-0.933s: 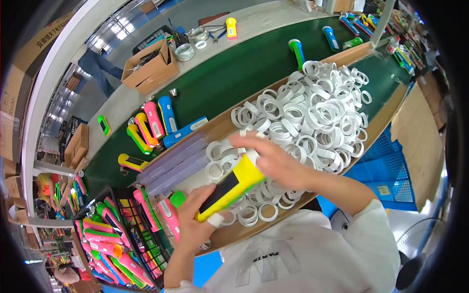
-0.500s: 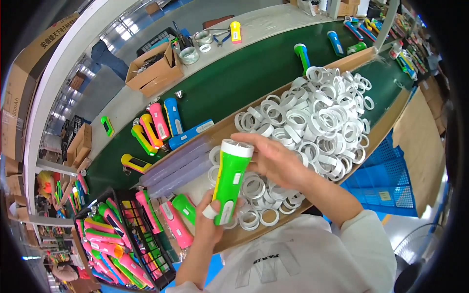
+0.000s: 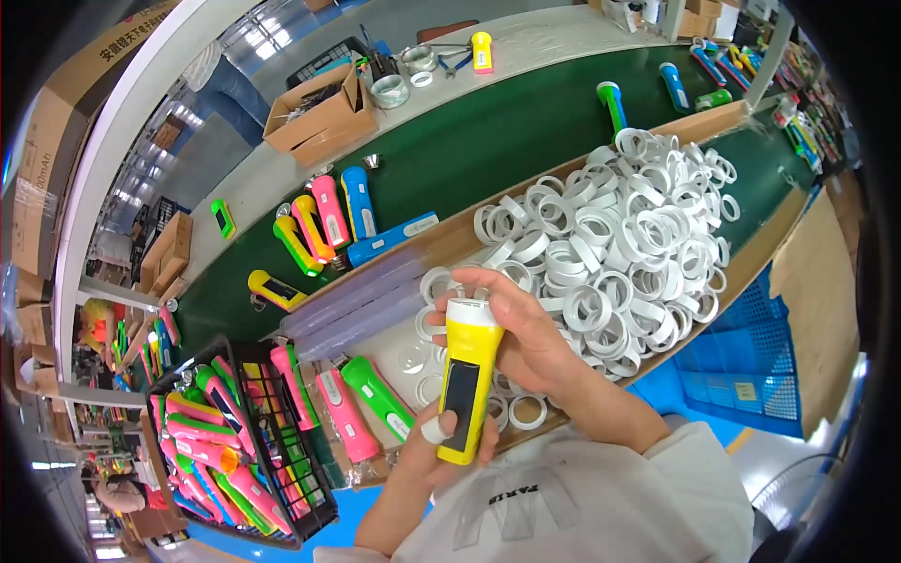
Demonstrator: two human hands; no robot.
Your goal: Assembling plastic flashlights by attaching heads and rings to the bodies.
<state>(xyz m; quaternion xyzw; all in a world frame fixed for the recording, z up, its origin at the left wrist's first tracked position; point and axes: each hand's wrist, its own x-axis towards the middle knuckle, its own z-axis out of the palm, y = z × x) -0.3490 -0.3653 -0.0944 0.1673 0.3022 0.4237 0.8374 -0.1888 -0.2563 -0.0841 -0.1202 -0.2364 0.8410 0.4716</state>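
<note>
A flashlight [image 3: 469,385] with a yellow side, a dark panel and a white ring round its head is held upright before my chest. My left hand [image 3: 427,458] is closed round its lower end, a white wrap on one finger. My right hand [image 3: 530,342] curls about the white head, thumb on one side and fingers partly hidden behind it. Beyond and to the right lies a large heap of white rings [image 3: 610,244] in a shallow cardboard tray [image 3: 554,424]. Left of my hands rest a green flashlight [image 3: 377,396] and a pink flashlight [image 3: 346,413].
A black crate [image 3: 314,511] full of colourful flashlights stands at the lower left. Several flashlights [image 3: 328,211] lie on the green belt [image 3: 450,141]. Purple plastic strips [image 3: 357,300] line the tray's left part. A blue basket [image 3: 741,357] stands to the right, a cardboard box [image 3: 324,122] behind the belt.
The flashlight has been turned, its green side giving way to the yellow side with the dark panel. Both hands sit slightly lower and farther right, and my right hand has closed round its head.
</note>
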